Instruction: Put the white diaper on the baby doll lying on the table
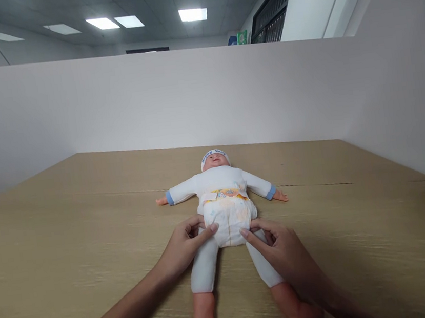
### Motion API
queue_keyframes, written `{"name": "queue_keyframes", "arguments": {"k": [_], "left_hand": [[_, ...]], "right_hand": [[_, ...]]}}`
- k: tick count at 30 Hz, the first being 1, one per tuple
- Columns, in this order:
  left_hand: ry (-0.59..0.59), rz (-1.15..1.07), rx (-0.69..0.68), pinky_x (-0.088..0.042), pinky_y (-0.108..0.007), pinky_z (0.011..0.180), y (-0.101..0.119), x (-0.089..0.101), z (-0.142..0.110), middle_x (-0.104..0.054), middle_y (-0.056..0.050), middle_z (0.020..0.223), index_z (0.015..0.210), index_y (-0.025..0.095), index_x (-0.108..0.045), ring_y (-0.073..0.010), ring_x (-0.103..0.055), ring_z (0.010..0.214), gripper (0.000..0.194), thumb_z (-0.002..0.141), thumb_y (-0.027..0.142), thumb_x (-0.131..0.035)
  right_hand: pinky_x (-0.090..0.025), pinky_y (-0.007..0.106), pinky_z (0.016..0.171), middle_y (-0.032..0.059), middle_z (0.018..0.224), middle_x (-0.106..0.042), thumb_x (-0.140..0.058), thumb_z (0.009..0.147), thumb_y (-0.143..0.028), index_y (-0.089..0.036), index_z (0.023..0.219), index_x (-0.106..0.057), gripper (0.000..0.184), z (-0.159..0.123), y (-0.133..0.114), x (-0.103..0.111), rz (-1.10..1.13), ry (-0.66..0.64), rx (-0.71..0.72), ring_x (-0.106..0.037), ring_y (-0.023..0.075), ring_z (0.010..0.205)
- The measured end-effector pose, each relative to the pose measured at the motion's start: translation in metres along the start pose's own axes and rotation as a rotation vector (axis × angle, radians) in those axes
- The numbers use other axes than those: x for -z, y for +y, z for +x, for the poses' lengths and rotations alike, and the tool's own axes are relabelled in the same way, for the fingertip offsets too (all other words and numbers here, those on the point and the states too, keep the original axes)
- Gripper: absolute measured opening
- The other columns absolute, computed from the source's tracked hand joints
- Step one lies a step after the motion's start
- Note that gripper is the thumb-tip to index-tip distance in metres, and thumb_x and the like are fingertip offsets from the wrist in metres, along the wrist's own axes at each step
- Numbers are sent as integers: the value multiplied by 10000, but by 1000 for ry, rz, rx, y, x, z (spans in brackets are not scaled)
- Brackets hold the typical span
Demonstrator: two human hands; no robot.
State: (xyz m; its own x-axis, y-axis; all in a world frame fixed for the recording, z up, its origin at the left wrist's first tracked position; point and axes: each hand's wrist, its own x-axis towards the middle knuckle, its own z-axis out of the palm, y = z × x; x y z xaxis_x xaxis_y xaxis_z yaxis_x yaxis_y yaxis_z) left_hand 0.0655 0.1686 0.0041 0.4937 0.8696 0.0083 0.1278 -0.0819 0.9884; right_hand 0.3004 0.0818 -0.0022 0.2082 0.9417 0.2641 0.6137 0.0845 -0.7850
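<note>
A baby doll (220, 176) lies on its back on the table, head away from me, arms spread and legs apart toward me. It wears a white suit with blue cuffs and a white cap with lettering. Around its hips is a white diaper (228, 216) with a printed orange band at the waist. My left hand (186, 242) pinches the diaper's edge at the leg opening on the left, thumb on top. On the right side, my right hand (275, 241) grips the opposite leg edge between thumb and fingers. Some fingertips are hidden under the diaper.
The wood-grain table (90, 236) extends around the doll, with thin seams across its surface. A white partition (189, 97) stands behind the table's far edge, and a white wall (394, 95) rises on the right. Ceiling lights and a dark barred window show beyond.
</note>
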Motion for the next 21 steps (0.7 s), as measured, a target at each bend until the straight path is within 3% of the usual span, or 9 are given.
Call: {"name": "queue_keyframes", "arguments": {"k": [5,9,13,16,18,21], "left_hand": [[56,69,-59,-393,-293,721,6,-1,-3,-656,-12,820,849,165,-740,-179,-541,798,447,916,607,-759],[133,88,-65,-474,-328,857,10,3,-10,-786,-49,995,1003,193,-810,-247,-661,968,392,914,573,-769],[216,301,-188,-482,-376,965,9,21,-9,-796,-48,1037,981,217,-791,-260,-683,1033,386,1032,552,-606],[328,619,-375,-469,-419,1012,-1,42,14,-764,-64,1117,1070,215,-720,-269,-649,1074,348,1070,508,-532],[376,867,-481,-435,-475,1095,-11,56,40,-725,-103,1289,1225,205,-665,-306,-608,1206,330,1059,464,-545],[381,1134,-466,-412,-542,1123,-28,70,82,-651,-168,1436,1395,166,-578,-372,-547,1313,476,1023,462,-576]], "right_hand": [[-422,333,676,15,760,-740,-693,1010,-461,-251,929,-829,263,-4,3,0,-210,146,254,-528,195,613],[-420,319,674,-5,785,-742,-687,1035,-429,-252,920,-794,236,-5,3,3,-251,217,383,-531,187,637],[-436,315,706,-4,834,-713,-648,1047,-404,-243,931,-717,210,16,17,18,-266,313,461,-528,180,666],[-480,354,830,48,955,-725,-604,1046,-392,-229,1031,-679,180,56,43,28,-361,388,485,-617,237,852],[-485,422,955,119,1153,-734,-595,1030,-415,-190,1210,-661,296,87,65,28,-491,392,476,-634,312,1063],[-447,499,1065,205,1383,-672,-559,1026,-482,-126,1416,-591,530,124,95,20,-601,302,402,-583,391,1259]]}}
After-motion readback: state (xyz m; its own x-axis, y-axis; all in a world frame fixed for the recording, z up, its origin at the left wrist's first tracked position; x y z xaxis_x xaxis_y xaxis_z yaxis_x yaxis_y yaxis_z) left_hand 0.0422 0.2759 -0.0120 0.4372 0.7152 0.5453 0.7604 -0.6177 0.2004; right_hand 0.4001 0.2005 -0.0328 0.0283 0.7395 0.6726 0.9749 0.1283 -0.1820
